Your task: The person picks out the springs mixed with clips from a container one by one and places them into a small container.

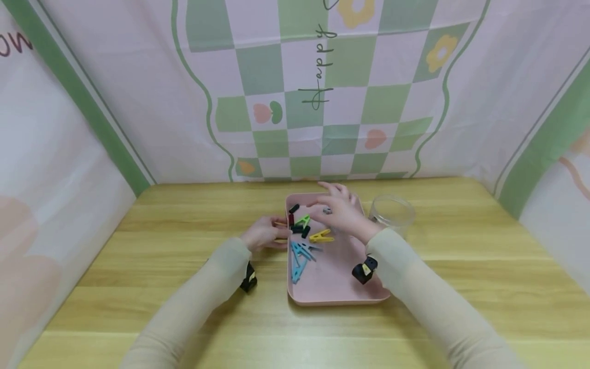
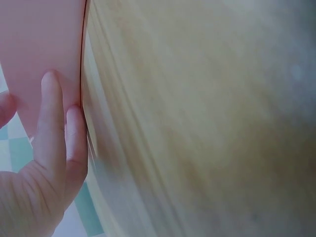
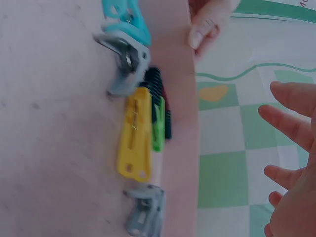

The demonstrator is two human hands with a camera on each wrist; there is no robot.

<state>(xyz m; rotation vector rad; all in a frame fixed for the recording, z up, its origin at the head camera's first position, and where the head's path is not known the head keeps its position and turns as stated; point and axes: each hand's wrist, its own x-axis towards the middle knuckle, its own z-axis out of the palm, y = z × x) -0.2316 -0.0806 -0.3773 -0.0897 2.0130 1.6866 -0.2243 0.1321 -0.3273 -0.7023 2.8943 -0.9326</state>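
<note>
We're looking at a smooth pink tray (image 1: 332, 283) pointing lengthwise toward the tabletop's (image 1: 138, 277) far edge, clips (image 3: 140, 29) lying mostly along its left side. The V-shaped yellow clip (image 3: 142, 138) is lying crosswise. We're pressing the left hand (image 1: 264, 233), fingers straight, against the left wall and hovering the right hand (image 1: 338, 209), fingers spread, over the far end. Open floor's showing toward the near right corner.

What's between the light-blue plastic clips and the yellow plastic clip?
A grey, V-shaped clip lies between the light-blue clips and the yellow clip; the right wrist view shows it.
</note>
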